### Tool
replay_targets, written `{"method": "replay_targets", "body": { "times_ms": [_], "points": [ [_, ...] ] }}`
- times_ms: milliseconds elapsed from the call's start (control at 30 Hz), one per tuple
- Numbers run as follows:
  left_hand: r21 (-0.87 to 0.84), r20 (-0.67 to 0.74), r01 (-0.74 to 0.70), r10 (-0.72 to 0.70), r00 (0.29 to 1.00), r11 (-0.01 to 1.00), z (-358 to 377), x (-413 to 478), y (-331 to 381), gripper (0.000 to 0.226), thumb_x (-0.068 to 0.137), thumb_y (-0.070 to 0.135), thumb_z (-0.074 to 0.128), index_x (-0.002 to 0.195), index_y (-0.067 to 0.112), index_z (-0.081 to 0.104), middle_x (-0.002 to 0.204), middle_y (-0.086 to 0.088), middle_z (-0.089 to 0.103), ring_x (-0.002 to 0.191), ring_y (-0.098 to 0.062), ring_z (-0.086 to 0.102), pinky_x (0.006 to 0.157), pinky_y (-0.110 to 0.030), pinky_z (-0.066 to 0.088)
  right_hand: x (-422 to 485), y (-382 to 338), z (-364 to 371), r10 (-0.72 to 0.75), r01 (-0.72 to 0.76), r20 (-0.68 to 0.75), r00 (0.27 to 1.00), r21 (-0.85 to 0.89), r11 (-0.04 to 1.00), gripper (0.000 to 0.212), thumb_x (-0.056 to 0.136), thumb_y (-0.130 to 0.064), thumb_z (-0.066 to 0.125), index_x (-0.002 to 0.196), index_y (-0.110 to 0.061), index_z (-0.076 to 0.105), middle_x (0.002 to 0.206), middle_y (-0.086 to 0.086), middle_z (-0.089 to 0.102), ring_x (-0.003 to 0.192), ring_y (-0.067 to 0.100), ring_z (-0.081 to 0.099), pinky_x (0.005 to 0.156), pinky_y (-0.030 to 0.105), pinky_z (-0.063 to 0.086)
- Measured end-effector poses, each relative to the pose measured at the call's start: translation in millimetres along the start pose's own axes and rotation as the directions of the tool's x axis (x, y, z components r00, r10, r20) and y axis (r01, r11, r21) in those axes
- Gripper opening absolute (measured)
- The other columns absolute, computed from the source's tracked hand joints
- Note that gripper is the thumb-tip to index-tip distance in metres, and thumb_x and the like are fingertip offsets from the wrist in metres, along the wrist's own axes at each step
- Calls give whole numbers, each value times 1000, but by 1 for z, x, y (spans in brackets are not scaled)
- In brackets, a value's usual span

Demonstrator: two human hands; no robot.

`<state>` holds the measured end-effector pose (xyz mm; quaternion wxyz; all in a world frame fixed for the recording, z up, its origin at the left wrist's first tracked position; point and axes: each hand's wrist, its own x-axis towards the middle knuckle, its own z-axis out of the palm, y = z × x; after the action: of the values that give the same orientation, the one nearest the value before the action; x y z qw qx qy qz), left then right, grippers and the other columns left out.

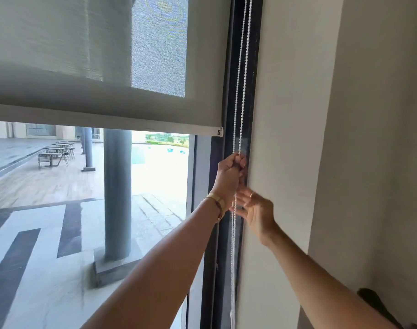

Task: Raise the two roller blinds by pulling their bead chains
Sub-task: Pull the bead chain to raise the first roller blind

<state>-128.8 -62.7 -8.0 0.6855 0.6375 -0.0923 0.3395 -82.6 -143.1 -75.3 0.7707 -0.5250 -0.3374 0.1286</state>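
A grey roller blind (88, 67) covers the upper part of the window, and its bottom bar (103, 119) hangs a little above mid-height. A white bead chain (242, 79) runs as two strands down the dark window frame at the blind's right edge. My left hand (229, 172) is closed around the chain just below the bar's level. My right hand (255, 210) is lower and to the right, fingers spread next to the lower strands (233, 257), touching them lightly at most. Only one blind is in view.
A pale wall (297, 115) stands immediately right of the chain, with a corner further right. Below the blind, the glass shows a paved terrace with a grey column (117, 193), tables and a pool. A dark object (373, 302) sits low on the right.
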Motion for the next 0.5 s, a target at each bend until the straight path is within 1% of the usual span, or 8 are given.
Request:
{"method": "replay_targets", "body": {
  "times_ms": [67, 133, 200, 267, 333, 433, 467, 500],
  "points": [
    [-7, -5, -12, 12, 1000, 1000, -2, -1, 0, 39, 88, -9, 24, 64, 17, 42, 56, 1, 33, 39, -3, 28, 33, -14, 20, 11, -26, 3, -70, 70, 1, 998, -4, 998, 41, 63, -22, 48, 100, -10, 63, 93, 6, 65, 90, 21, 61, 91, 43, 45],
    [11, -5, -19, 20, 1000, 1000, -4, -3, 0, 40, 87, -9, 24, 63, 18, 42, 53, 4, 35, 38, -2, 28, 32, -13, 21, 23, -53, 10, -152, 151, -6, 988, -66, 986, 40, 73, -34, 45, 102, -14, 64, 104, 6, 65, 98, 19, 60, 91, 38, 46],
    [35, -7, -23, 23, 1000, 999, -5, -4, 0, 41, 87, -8, 23, 63, 19, 41, 52, 6, 36, 38, -2, 28, 33, -13, 21, 34, -80, 19, -233, 230, 8, 973, -173, 958, 40, 89, -39, 38, 109, -16, 64, 113, 3, 65, 106, 16, 59, 88, 31, 45],
    [41, -2, -26, 26, 1000, 999, -4, -6, 1, 41, 84, -9, 21, 64, 20, 41, 53, 6, 36, 41, -4, 26, 35, -15, 19, 45, -106, 28, -273, 269, 6, 962, -200, 942, 39, 98, -34, 33, 114, -13, 62, 109, 0, 66, 106, 16, 60, 88, 32, 47],
    [47, -7, -21, 21, 1000, 999, -2, -7, 2, 42, 80, -10, 19, 64, 21, 41, 55, 4, 33, 43, -6, 24, 36, -17, 16, 54, -130, 38, -265, 264, 14, 964, -170, 950, 39, 100, -32, 32, 117, -10, 60, 110, 2, 66, 107, 20, 60, 91, 34, 49],
    [64, -21, 0, 2, 1000, 998, 5, -9, 4, 42, 76, -11, 18, 64, 23, 40, 56, 4, 31, 44, -7, 21, 38, -19, 13, 63, -160, 52, -252, 256, 49, 967, -121, 959, 39, 101, -29, 29, 120, -7, 55, 114, 8, 63, 111, 25, 59, 101, 41, 46],
    [65, -23, 0, 2, 1000, 998, 7, -11, 5, 41, 76, -11, 17, 65, 23, 39, 57, 4, 30, 43, -6, 21, 38, -18, 12, 64, -170, 57, -257, 261, 58, 965, -95, 961, 39, 102, -27, 28, 122, -5, 53, 113, 9, 63, 109, 26, 59, 100, 42, 47],
    [59, -25, -2, 3, 1000, 998, 10, -12, 6, 41, 76, -12, 17, 66, 22, 38, 58, 4, 30, 41, -5, 22, 37, -18, 12, 65, -179, 61, -262, 266, 59, 963, -64, 962, 39, 102, -25, 27, 124, -2, 51, 109, 10, 64, 104, 27, 61, 96, 41, 49]
  ]
}}
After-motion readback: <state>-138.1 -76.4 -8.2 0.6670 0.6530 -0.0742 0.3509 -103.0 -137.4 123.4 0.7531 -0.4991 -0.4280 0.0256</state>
